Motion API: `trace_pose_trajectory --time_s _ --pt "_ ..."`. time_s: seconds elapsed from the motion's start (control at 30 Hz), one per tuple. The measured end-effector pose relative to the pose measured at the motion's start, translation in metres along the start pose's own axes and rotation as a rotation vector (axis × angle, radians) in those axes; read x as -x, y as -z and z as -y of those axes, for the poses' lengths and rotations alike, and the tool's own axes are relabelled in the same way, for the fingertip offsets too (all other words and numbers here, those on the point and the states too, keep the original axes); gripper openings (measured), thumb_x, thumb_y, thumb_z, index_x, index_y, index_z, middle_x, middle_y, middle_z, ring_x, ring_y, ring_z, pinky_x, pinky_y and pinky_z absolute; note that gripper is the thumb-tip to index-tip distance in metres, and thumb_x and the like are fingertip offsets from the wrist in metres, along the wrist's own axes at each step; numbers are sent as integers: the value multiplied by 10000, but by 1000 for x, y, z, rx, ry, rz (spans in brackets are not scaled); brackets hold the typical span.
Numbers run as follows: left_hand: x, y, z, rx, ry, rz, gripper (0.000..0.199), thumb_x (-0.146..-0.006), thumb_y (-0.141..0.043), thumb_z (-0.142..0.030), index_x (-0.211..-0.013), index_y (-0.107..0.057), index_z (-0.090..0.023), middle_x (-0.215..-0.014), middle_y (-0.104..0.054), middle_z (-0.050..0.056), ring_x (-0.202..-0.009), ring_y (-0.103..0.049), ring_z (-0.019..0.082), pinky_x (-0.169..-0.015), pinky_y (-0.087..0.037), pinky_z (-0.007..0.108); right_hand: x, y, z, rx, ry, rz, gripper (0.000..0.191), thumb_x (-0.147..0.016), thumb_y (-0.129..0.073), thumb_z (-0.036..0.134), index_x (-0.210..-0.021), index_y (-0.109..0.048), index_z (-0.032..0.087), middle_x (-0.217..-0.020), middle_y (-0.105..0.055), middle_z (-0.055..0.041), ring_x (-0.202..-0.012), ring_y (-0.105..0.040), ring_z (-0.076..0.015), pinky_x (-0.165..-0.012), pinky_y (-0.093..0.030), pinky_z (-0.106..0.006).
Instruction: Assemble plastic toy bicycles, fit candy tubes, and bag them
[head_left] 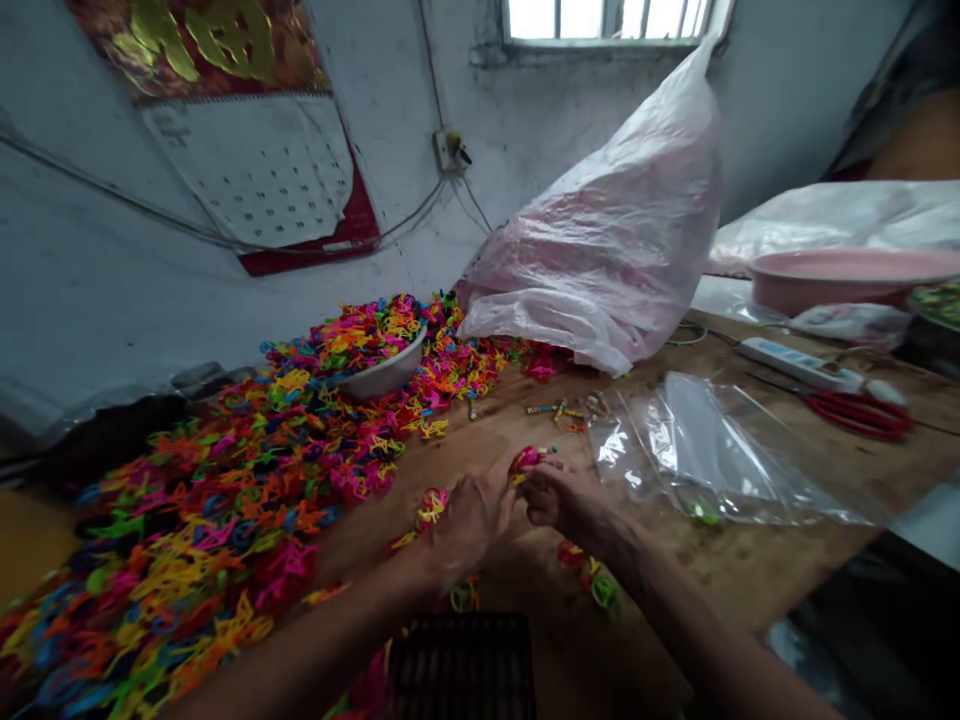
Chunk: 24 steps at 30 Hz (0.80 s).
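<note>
Both hands meet over the wooden table around a small bundle of coloured plastic pieces (525,458), pink, red and yellow. My left hand (471,515) is closed on the bundle from the left, its back turned up. On the other side my right hand (559,495) pinches the same bundle with curled fingers. The exact shape of the pieces is too small to make out. A few similar pieces (433,507) lie beside my left wrist, and a green one (604,590) rests below my right forearm.
A large heap of coloured plastic pieces (247,510) covers the left side, with a white bowl (394,370) in it. Clear plastic bags (712,450), red-handled scissors (859,414) and a power strip (799,365) lie right. Behind stands a big translucent sack (600,230). A dark crate (461,665) sits nearest me.
</note>
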<state>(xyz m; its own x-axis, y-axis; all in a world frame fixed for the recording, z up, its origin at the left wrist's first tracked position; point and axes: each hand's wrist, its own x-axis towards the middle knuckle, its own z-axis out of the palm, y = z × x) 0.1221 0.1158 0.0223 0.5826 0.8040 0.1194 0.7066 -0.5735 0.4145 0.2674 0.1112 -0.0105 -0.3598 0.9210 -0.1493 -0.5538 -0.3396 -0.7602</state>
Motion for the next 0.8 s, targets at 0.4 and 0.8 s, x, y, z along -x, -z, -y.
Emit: trace_pose_trajectory --time_s 0.4,0.8 --pt "20 40 10 1167 668 -32 369 -669 -710 -303 -937 -521 -134 -863 -676 71 -569 -644 155 -436 -486 225 38 -16 3 740 257 -159 400 -864 -475 491 -1087 -632 198 -740 -537 -23 -627 -477 -121 -498 -363 -217" --pt "42 40 4 1442 626 242 244 -806 -615 -270 -996 -575 -124 -1059 -638 130 -677 -691 210 -483 -519 236 39 -15 -9 710 403 -90 190 -879 -538 362 -980 -591 210 -894 -592 -11 -799 -542 -121 -695 -446 -227"
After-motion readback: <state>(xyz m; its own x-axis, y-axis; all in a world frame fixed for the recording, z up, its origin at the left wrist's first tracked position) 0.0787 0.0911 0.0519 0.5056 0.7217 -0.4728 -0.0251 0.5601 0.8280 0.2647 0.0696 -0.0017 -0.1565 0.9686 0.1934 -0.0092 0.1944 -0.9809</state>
